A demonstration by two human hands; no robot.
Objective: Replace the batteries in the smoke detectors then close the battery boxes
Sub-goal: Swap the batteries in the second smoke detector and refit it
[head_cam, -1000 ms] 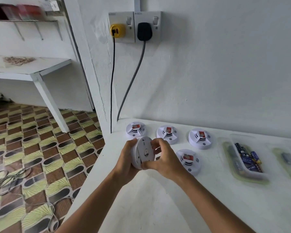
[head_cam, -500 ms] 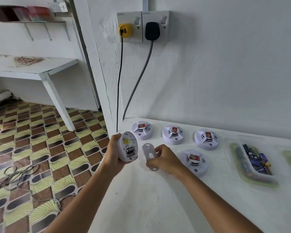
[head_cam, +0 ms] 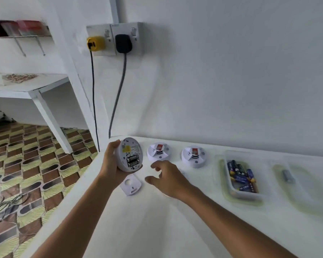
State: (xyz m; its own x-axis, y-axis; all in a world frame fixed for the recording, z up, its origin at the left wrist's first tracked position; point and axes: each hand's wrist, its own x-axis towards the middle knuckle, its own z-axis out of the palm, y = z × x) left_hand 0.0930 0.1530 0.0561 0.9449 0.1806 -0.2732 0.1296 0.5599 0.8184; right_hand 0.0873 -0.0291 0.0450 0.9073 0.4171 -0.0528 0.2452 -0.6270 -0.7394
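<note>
The right hand [head_cam: 168, 178] hides a detector (only slivers show); battery [head_cam: 240, 176] labels blur.

- The smoke detector [head_cam: 130, 155] in the left hand [head_cam: 110, 161] shows its open back. The two batteries [head_cam: 133, 160] seated in it carry pale lettering, too blurred to make out.
- A yellow sticker [head_cam: 125, 148] and a block of fine print sit on that same back; none of it is legible.
- The blue batteries [head_cam: 241, 176] in the clear tray [head_cam: 250, 196] have light print along their sides, but no word can be read.
- The red labels on the detectors [head_cam: 158, 151] on the counter show no readable text.
</note>
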